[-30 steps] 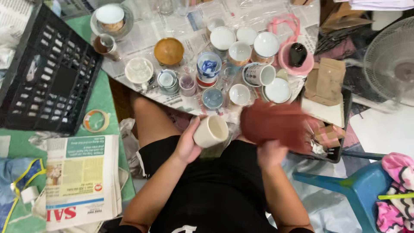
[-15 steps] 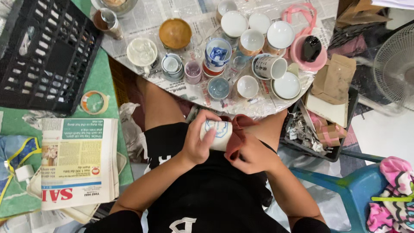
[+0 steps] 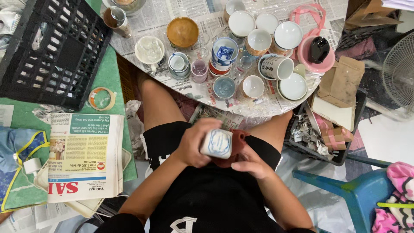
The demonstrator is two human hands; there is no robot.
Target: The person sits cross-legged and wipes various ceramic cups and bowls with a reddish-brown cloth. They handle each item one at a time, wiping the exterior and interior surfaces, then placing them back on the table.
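From the head view, a seated person in black shorts holds a white cup with a blue framed panel point(image 3: 217, 143) over the lap. The left hand point(image 3: 195, 143) wraps around the cup's side, fingers curled closed on it. The right hand point(image 3: 249, 164) sits just below and beside it, fingers bent around a dark red cloth point(image 3: 233, 149) that presses against the cup's far end.

Ahead of the knees stands a round table point(image 3: 202, 92) covered in newspaper and clear plastic film. It is crowded with crockery: a brown bowl point(image 3: 183, 31), a blue-and-white patterned cup point(image 3: 224, 52), a white mug lying on its side point(image 3: 278, 67), several white bowls, small glasses and a pink dish holding a black object point(image 3: 318, 51).

On the floor to the person's left, a black plastic crate point(image 3: 47, 47) rests on a green mat, with a roll of tape point(image 3: 101, 98) near it and a stack of folded newspapers point(image 3: 84, 155) closer to the viewer. To the right are a dark tray of cardboard and scraps point(image 3: 334, 125), a blue plastic chair point(image 3: 358, 192) and part of a fan's white grille point(image 3: 399, 71).
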